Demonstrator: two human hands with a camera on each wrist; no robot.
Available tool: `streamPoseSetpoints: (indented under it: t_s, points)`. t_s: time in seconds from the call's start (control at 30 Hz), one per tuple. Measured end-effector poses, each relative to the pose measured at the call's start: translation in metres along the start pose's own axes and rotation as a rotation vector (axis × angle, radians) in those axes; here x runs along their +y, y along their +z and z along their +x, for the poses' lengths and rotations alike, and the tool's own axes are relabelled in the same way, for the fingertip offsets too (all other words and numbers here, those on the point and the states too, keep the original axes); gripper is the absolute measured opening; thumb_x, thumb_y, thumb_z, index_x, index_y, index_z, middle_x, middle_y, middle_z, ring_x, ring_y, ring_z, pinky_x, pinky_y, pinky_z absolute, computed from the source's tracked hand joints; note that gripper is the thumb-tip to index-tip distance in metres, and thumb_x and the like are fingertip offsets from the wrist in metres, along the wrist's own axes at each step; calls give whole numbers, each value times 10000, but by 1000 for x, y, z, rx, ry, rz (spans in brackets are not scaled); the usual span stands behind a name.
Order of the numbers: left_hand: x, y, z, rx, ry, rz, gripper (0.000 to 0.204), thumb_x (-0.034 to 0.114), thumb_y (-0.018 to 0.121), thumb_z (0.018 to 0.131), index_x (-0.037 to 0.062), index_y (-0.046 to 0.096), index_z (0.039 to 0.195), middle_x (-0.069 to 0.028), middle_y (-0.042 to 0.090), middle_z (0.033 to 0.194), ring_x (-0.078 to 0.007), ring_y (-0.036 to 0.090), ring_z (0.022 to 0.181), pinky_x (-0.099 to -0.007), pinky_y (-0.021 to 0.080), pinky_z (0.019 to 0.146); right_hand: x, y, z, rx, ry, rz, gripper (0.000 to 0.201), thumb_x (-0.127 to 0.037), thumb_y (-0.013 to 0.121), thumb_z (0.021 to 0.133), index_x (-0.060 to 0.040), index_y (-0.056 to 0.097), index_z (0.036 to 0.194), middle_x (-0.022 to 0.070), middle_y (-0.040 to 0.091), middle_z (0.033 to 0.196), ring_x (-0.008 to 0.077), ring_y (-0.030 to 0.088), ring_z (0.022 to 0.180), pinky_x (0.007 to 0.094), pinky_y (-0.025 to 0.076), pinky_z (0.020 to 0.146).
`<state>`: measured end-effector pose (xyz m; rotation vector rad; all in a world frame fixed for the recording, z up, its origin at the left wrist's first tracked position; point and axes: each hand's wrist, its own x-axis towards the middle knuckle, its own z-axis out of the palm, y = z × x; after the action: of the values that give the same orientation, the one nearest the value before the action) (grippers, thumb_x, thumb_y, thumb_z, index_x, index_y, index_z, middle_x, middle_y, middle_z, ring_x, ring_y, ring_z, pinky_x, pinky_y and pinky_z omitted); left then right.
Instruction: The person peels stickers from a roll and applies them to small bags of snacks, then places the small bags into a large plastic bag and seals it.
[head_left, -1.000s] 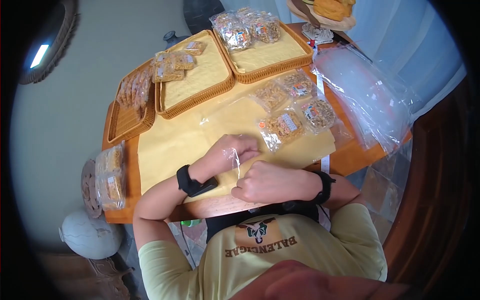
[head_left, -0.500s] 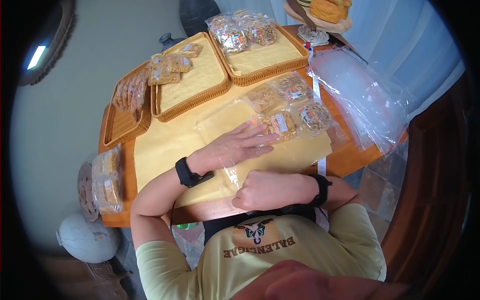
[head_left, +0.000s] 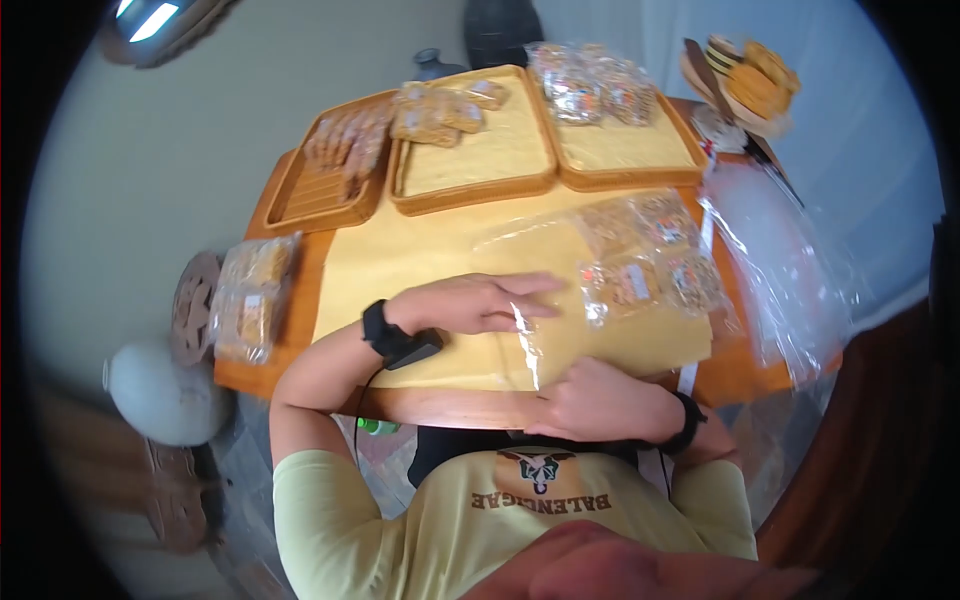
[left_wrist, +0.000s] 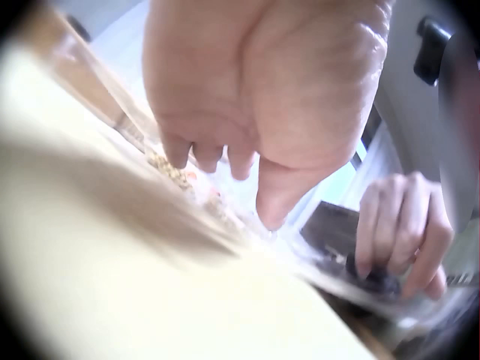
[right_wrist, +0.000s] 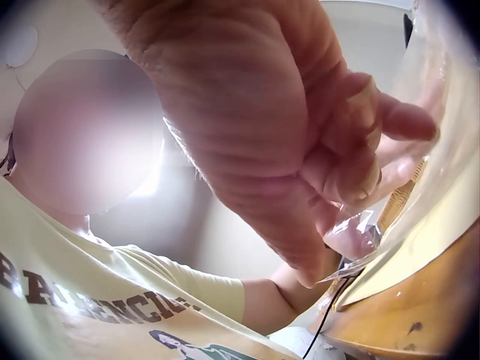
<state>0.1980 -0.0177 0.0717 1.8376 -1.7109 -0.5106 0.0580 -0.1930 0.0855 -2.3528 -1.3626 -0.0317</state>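
A large clear plastic bag [head_left: 540,232] lies on the yellow sheet with several snack packs [head_left: 630,284] inside its far right part. My left hand [head_left: 475,303] is over the near part of the bag, fingers stretched toward the packs. In the left wrist view its palm [left_wrist: 262,82] faces down, with straight fingers. At the table's front edge my right hand [head_left: 600,400] is curled, pinching the bag's near edge. The right wrist view shows clear film [right_wrist: 356,232] at its thumb and fingertips [right_wrist: 364,187].
Behind the yellow sheet [head_left: 400,240] stand three wicker trays [head_left: 475,192] with wrapped snacks. A bagged stack [head_left: 252,300] sits at the table's left edge. Flat clear bags [head_left: 775,260] lie at the right. A stand with bread [head_left: 755,90] is at the back right corner.
My left hand uncurled its fingers and reached over the bag toward the packs, then drew back slightly. The right hand kept its pinch at the near edge. The head view has shifted.
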Motion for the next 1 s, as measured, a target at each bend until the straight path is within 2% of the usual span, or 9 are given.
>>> streamPoseSetpoints:
  t_s: [0.07,0.17,0.27,0.4,0.47,0.57,0.83,0.97,1.0]
  points:
    - [5,-22,-34,-45,-216,-74,227,139,576,810,82,613,1027,-91,613,1032,-221,594,906,-308,449,802,-5,1,1,-19,36,-64,227,-232,525,808,-48,506,676,83,522,505,246,549,466,340,411,423]
    - [5,-68,-74,328,-592,-35,166,152,581,812,60,633,939,-56,656,826,-144,621,693,-252,487,657,-8,0,4,28,99,-181,245,-262,543,820,-67,486,683,66,505,505,221,534,443,325,395,386]
    - [-31,-108,-103,849,-719,704,178,82,570,780,62,608,952,-133,629,819,-237,621,696,-303,483,616,-9,5,7,62,175,-225,232,-245,546,818,-75,481,673,65,497,505,223,526,435,322,397,388]
    - [-105,-137,-135,825,-778,942,389,202,576,771,135,498,1147,-160,606,958,-319,592,845,-400,471,724,-12,10,10,132,293,-273,213,-233,567,801,-85,482,673,57,505,528,223,527,449,320,394,399]
    - [-116,-139,-122,720,-1092,775,438,272,571,759,126,476,1161,-169,610,923,-336,575,891,-413,460,756,-15,14,11,151,342,-281,205,-230,575,794,-88,484,677,54,510,538,222,528,456,322,395,404]
    - [-118,-141,-109,615,-1233,802,405,254,552,745,119,492,1122,-163,613,925,-333,578,888,-415,462,748,-20,18,11,204,392,-250,194,-225,587,783,-90,488,685,53,518,568,225,528,464,330,396,412]
    - [-145,-159,-139,576,-1367,973,323,356,432,829,125,567,1010,-154,625,792,-335,602,782,-435,461,697,-22,32,10,212,476,-265,195,-228,592,766,-84,487,686,55,514,599,212,549,525,317,417,437]
    - [-46,-142,-139,829,-1049,897,333,304,565,799,29,536,985,-159,625,761,-298,622,733,-365,494,621,-23,31,9,251,487,-255,196,-223,593,759,-82,483,678,60,518,601,211,553,525,314,425,442]
    - [-22,-129,-140,903,-924,630,284,238,569,801,21,527,981,-124,618,744,-250,624,696,-329,492,584,-24,30,9,250,485,-249,196,-223,593,759,-82,483,678,60,518,601,211,553,525,314,425,442]
